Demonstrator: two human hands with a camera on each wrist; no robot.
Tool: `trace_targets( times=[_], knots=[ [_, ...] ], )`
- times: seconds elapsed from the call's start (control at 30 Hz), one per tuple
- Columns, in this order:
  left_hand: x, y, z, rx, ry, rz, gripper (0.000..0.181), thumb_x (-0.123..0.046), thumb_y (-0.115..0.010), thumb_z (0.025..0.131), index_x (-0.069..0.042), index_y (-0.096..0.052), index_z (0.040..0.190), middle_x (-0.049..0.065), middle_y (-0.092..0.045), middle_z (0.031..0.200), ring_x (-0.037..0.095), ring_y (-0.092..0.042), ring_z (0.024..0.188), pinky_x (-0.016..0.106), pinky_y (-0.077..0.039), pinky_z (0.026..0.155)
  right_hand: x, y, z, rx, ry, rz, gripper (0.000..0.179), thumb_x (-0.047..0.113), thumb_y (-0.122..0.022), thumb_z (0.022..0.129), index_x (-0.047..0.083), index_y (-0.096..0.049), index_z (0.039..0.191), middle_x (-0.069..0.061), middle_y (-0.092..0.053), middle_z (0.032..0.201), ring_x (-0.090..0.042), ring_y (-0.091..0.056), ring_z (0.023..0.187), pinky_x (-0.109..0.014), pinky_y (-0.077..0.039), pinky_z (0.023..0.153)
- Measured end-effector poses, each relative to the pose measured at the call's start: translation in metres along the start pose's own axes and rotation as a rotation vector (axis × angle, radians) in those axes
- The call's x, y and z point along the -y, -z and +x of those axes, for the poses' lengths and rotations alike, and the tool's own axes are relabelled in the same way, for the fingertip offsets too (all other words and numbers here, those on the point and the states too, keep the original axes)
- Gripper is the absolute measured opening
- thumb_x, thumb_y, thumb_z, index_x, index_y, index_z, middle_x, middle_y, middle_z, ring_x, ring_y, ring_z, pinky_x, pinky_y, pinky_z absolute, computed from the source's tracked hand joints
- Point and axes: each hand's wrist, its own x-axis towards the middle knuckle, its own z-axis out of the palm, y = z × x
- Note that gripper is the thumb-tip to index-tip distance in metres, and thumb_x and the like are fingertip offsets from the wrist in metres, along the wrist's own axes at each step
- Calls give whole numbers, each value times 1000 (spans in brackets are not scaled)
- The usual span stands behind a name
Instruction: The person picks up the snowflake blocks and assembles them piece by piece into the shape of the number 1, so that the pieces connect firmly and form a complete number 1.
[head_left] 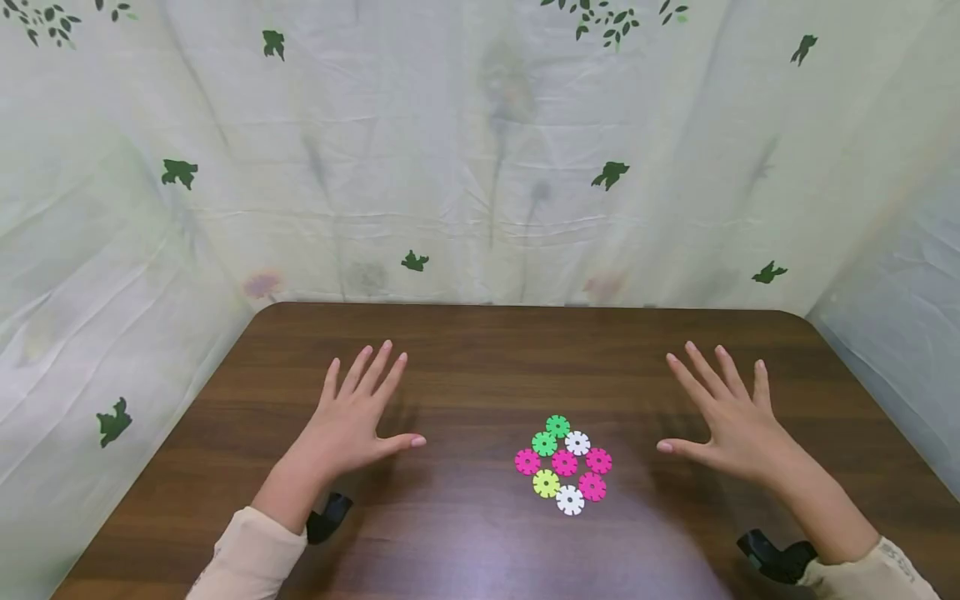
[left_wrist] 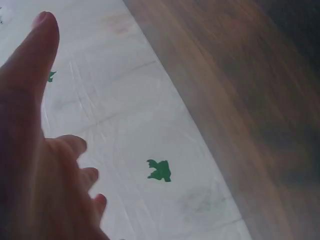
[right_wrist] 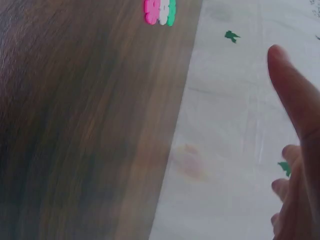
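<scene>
Several small notched plastic discs lie flat in a cluster on the table, between the two hands in the head view. Among them are a green disc [head_left: 557, 426], a white disc [head_left: 570, 500], a yellow disc [head_left: 546, 483] and a pink disc [head_left: 565, 462]. To their left, my left hand [head_left: 348, 425] is held over the table with fingers spread and nothing in it. My right hand [head_left: 738, 429] is likewise spread and holds nothing, off to the right of the discs. The right wrist view catches part of the cluster [right_wrist: 159, 11] at its top edge.
The brown wooden table [head_left: 465, 358] has rounded far corners. Behind it hangs a pale curtain [head_left: 450, 167] with green bird and leaf prints, and similar cloth stands along both sides. A dark wrist device [head_left: 328, 518] sits on the left wrist, another [head_left: 776, 558] on the right.
</scene>
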Motion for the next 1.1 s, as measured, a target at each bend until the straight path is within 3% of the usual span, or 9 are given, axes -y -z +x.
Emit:
trace_targets(
  times=[0.27, 0.43, 0.6, 0.73, 1.1],
  knots=[
    [-9, -11, 2, -137, -104, -107, 101, -69, -52, 72, -10, -14, 144, 7, -8, 149, 29, -10, 133, 54, -9, 101, 6, -3, 4, -51, 76, 148, 98, 52, -68, 71, 21, -13, 145, -6, -10, 149, -35, -5, 133, -55, 8, 100],
    [-26, -20, 5, -193, -168, -246, 101, -65, -58, 71, -7, -18, 143, 8, -15, 147, 31, -17, 131, 52, -16, 100, 12, -10, 6, -68, 115, 216, 91, 46, -71, 71, 17, -24, 142, -10, -27, 142, -39, -22, 127, -53, -8, 101],
    [-47, -30, 8, -151, -182, -471, 97, -55, -67, 70, -9, -23, 142, 5, -26, 144, 27, -23, 129, 48, -21, 101, 20, -23, 7, -72, 183, 267, 75, 37, -74, 71, 4, -42, 131, -14, -45, 129, -35, -40, 116, -53, -31, 90],
    [-62, -38, 10, -100, -186, -597, 90, -45, -73, 69, -10, -28, 140, 4, -34, 139, 23, -28, 127, 44, -26, 100, 30, -33, 7, -7, 180, 323, 62, 32, -72, 75, 1, -50, 124, -11, -53, 120, -29, -49, 109, -49, -40, 84],
    [-90, -59, 18, -21, -190, -610, 75, -33, -74, 73, -6, -40, 133, 5, -43, 128, 22, -36, 120, 38, -31, 98, 46, -56, 7, 135, 139, 446, 49, 33, -67, 80, 6, -54, 119, 0, -54, 113, -17, -52, 102, -38, -45, 83]
  ],
)
